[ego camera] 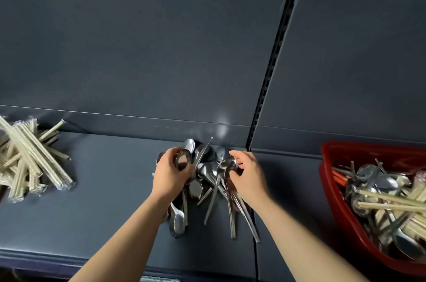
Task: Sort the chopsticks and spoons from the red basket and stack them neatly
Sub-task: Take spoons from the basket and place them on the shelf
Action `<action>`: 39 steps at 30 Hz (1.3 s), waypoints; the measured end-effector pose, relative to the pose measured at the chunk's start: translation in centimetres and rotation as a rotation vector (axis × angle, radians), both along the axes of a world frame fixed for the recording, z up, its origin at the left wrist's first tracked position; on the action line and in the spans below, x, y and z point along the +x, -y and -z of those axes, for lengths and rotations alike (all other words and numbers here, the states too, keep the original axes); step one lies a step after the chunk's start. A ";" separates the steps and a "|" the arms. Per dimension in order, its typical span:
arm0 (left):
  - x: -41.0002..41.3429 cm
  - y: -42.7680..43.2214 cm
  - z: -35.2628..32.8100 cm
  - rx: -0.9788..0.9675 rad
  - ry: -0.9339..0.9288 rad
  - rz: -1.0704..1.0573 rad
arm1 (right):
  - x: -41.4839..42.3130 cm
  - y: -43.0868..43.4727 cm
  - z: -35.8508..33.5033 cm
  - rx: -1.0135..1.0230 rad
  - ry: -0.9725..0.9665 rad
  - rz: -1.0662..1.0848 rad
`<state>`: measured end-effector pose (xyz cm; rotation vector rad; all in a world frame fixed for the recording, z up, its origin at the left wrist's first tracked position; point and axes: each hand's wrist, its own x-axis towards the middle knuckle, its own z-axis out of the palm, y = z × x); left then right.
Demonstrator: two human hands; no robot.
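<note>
A loose heap of steel spoons (202, 180) lies in the middle of the dark grey shelf (110, 189). My left hand (169, 173) grips a spoon with its bowl facing up at the heap's left side. My right hand (247, 173) holds a bunch of long-handled spoons by their bowls, handles pointing toward me. A pile of wrapped chopsticks (30, 159) sits at the far left. The red basket (332, 192) at the right holds mixed spoons and chopsticks.
The shelf's grey back panel (161, 51) rises right behind the spoon heap. A slotted upright post (274, 67) divides the two shelf sections. The shelf's front edge (69, 258) runs along the bottom.
</note>
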<state>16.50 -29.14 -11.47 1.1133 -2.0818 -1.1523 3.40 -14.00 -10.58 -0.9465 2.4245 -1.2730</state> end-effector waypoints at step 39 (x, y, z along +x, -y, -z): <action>0.9 0.4 -1.1 -0.180 0.261 0.069 | 0.1 -0.2 0.7 0.222 0.179 0.184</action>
